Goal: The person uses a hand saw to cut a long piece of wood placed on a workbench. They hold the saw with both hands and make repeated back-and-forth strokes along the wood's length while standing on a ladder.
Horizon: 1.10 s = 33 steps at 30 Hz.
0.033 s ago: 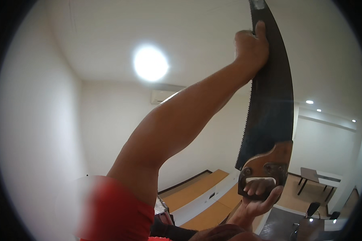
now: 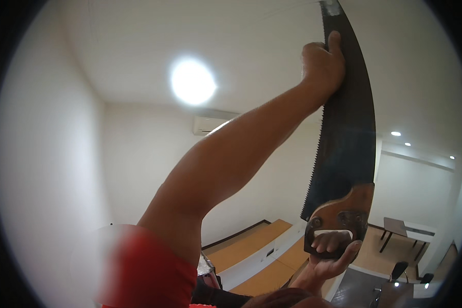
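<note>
Nothing has shifted: the left hand (image 2: 321, 64) pinches the saw (image 2: 346, 149) near its tip, and the right hand (image 2: 333, 254) grips its wooden handle (image 2: 344, 215).

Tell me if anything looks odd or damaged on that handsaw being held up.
The dark steel handsaw blade looks dull and tarnished, paler at its tip. The left hand grips it bare near the tip; the right hand holds the brown wooden handle. No breakage shows.
</note>
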Tool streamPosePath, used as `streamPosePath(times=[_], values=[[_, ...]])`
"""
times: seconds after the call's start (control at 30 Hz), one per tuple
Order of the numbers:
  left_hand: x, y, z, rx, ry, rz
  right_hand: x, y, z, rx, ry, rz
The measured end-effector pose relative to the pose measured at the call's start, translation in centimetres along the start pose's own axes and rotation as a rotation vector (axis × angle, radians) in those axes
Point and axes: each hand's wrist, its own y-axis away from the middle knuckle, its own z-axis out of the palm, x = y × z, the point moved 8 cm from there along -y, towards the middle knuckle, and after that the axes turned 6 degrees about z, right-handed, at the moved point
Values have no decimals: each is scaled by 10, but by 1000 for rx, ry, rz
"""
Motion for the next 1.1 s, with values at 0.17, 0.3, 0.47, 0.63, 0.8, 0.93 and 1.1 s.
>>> streamPosePath(times=[0.17,0.3,0.47,0.63,0.8,0.93,1.1], values=[[1,16,-5,-32,59,-86,-3,10,-3,62,60,-26],[-3,7,-11,26,10,-84,-10,-9,1,-65,27,41],[-17,20,1,60,21,-38,-20,4,-19,-27,99,4],[-18,32,-6,-23,35,-95,-2,9,-26,69,76,29],[-15,33,-2,-26,122,-133,-9,5,-17,6,122,-1],[-10,28,-1,-57,151,-149,-12,6,-13,-46,110,-11],[-6,29,1,-33,150,-116,-15,4,-9,-34,141,-70]])
